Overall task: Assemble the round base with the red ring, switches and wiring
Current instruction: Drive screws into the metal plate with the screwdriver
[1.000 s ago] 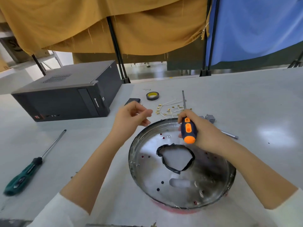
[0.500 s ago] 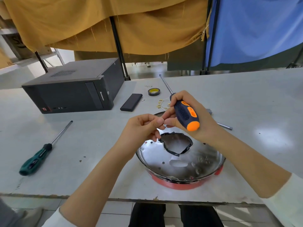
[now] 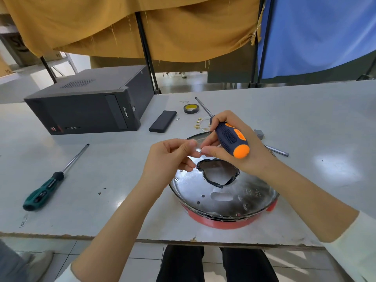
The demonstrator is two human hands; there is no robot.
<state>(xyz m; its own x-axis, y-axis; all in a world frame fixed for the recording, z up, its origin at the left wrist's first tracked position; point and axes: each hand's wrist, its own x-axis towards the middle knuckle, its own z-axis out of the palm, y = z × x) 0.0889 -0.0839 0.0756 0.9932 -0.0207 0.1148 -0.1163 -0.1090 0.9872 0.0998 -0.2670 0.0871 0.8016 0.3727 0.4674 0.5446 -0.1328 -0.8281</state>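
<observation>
The left hand [image 3: 173,159] and right hand [image 3: 234,147] are meeting above the round base [image 3: 223,196], pinching something tiny, probably a screw; the right is also gripping the screwdriver [image 3: 232,137]. Passing it over the base should be catching drops.

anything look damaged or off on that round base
Yes. The central opening in the round base has a jagged, uneven edge wrapped in black tape rather than a clean cut. Dark scorch-like marks stain the metal on its right side.
</observation>
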